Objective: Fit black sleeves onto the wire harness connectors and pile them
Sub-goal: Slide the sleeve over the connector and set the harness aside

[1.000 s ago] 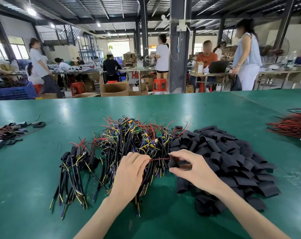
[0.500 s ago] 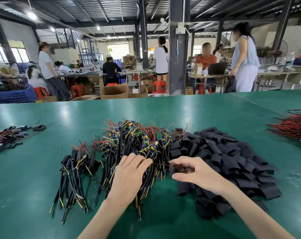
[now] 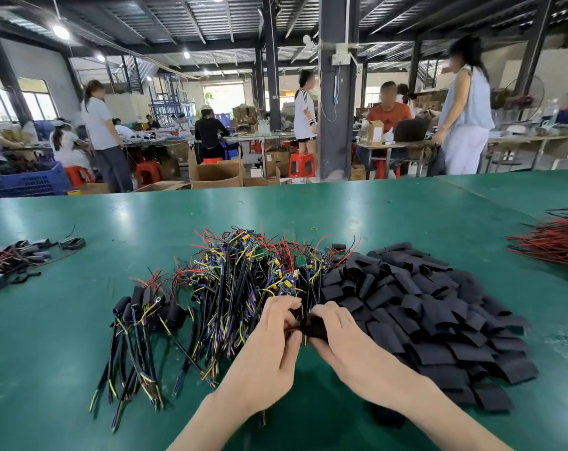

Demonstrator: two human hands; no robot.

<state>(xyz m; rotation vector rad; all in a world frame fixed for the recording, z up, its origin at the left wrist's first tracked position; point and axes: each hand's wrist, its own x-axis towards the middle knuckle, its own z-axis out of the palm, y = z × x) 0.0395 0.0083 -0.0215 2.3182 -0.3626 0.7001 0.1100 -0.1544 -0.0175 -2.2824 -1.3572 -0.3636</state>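
Observation:
A tangled heap of wire harnesses [image 3: 243, 281] with red, yellow, blue and black wires lies mid-table. To its right spreads a big pile of flat black sleeves [image 3: 422, 314]. A small pile of sleeved harnesses [image 3: 142, 310] lies to the left. My left hand [image 3: 273, 346] pinches the red wires of one harness [image 3: 291, 330] in front of the heap. My right hand [image 3: 334, 333] grips a black sleeve [image 3: 312, 325] right against it. The two hands touch; the connector itself is hidden between the fingers.
The green table [image 3: 80, 369] carries a loose bundle of red wires [image 3: 556, 239] at the far right edge and a few dark parts with wires [image 3: 22, 255] at the far left. Beyond the table's far edge stand people, stools, cardboard boxes and a steel pillar.
My right hand has lifted one sleeve from the pile and moved left. My left hand has closed on a harness's red wires, and the two hands have come together.

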